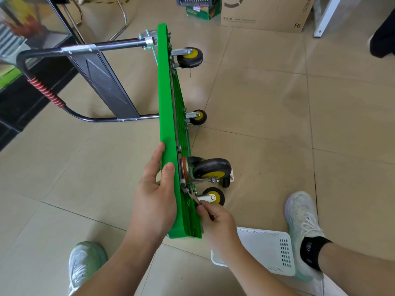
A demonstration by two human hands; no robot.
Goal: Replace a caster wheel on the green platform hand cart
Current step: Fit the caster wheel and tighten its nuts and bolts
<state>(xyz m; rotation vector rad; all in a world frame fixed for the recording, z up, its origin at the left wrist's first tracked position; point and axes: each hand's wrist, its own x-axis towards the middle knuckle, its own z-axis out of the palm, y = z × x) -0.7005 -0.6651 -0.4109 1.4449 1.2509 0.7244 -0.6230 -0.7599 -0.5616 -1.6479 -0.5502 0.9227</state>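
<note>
Grip, left hand (154, 199): wrapped over the near upper edge of the cart (166, 103), thumb along the rim, fingers on the deck's top face.
Grip, right hand (215, 223): fingers curled, pinching a thin metal tool (193, 197); I cannot tell what kind of tool it is.
Tool tip: at the underside of the deck, just beside the mounting plate of the near top caster (211, 167); whether it touches a bolt is not clear.
Cart: tipped on its long side on the tiled floor (267, 107), with the underside and wheels facing right.
Near top caster: black tyre, yellow hub, orange ring at the swivel, fixed to the deck.
Near low caster (214, 195): just below the first, close above the right hand.
Far top caster (189, 57): at the far end of the deck, clear of the floor.
Far low caster (198, 117): further down the same end, at the floor.
Handle (44, 90): black tube with red wrapping, sticking out to the left from the deck's far end.
Basket (263, 246): white, on the floor under the right forearm.
Shoes: left shoe (85, 261) left of the cart's near end, right shoe (301, 221) beside the basket.
Box (265, 11): cardboard, well beyond the cart.
</note>
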